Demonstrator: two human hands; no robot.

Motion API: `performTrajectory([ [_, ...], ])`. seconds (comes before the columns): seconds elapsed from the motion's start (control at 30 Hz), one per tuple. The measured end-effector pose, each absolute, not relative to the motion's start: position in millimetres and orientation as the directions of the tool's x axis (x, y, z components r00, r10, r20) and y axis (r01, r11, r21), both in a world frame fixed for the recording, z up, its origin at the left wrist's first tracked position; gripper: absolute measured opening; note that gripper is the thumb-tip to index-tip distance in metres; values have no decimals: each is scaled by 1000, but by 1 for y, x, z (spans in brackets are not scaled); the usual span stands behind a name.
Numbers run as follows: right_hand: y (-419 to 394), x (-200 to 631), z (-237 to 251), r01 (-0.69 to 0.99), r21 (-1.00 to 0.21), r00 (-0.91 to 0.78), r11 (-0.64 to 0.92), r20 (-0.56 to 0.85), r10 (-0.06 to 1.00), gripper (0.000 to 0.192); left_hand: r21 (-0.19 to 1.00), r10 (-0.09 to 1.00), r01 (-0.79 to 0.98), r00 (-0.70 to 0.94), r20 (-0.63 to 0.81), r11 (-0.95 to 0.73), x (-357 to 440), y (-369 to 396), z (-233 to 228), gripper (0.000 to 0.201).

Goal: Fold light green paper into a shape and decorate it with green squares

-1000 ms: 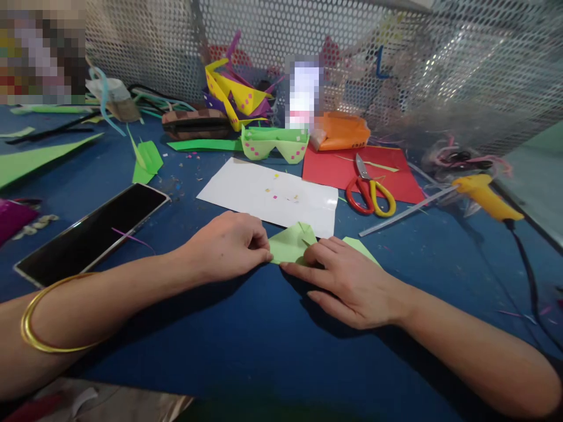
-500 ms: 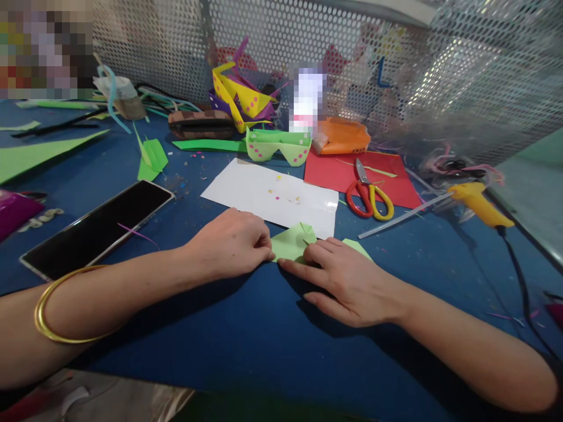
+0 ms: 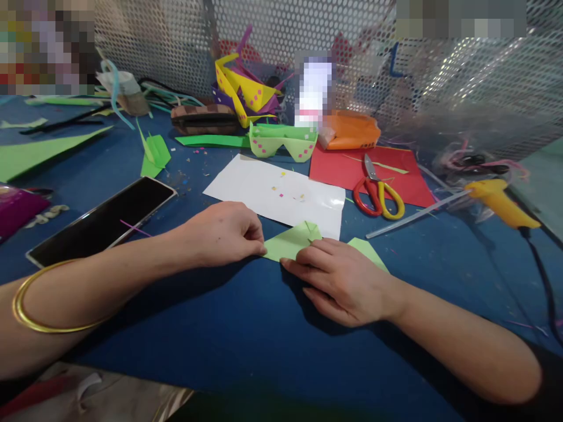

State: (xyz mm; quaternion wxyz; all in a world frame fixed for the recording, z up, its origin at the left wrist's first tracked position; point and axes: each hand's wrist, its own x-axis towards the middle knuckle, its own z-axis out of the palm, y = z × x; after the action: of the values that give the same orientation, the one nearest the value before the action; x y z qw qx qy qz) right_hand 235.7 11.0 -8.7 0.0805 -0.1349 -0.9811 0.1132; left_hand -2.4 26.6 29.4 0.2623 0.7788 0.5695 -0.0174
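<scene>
A folded piece of light green paper (image 3: 288,243) lies on the blue table at the near edge of a white sheet. My left hand (image 3: 224,233) pinches its pointed left end between thumb and fingertips. On the paper's right part rests my right hand (image 3: 341,281), index finger curled down against the paper and the other fingers bent beside it. That hand covers the middle of the piece, and a green corner shows again beyond its knuckles. A small crease is visible at the paper's top edge. The white sheet (image 3: 250,181) carries several tiny coloured bits.
Scissors (image 3: 373,189) lie across red paper (image 3: 329,170) at right, near a yellow glue gun (image 3: 504,202) with a glue stick. A green paper mask (image 3: 281,143) stands behind the white sheet. At left lies a black phone (image 3: 103,220). A perforated metal panel (image 3: 176,47) rises behind.
My left hand has slid slightly left along the paper, leaving more of its left end in view between the hands. The right hand keeps its place on the paper; the view has shifted a little.
</scene>
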Motion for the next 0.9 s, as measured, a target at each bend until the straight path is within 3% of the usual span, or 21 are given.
performTrajectory([
  [0.23,11,234,-8,264,-257,-953,929,81,293,48,365,864,885,406,-297,-290,-3,28,26,16],
  [0.53,13,228,-3,311,-269,-947,911,-7,321,50,415,847,881,388,-364,-225,-11,33,31,15],
  [0.9,14,216,5,327,-200,-945,924,-84,316,51,328,854,898,400,-332,-294,-10,32,32,15],
])
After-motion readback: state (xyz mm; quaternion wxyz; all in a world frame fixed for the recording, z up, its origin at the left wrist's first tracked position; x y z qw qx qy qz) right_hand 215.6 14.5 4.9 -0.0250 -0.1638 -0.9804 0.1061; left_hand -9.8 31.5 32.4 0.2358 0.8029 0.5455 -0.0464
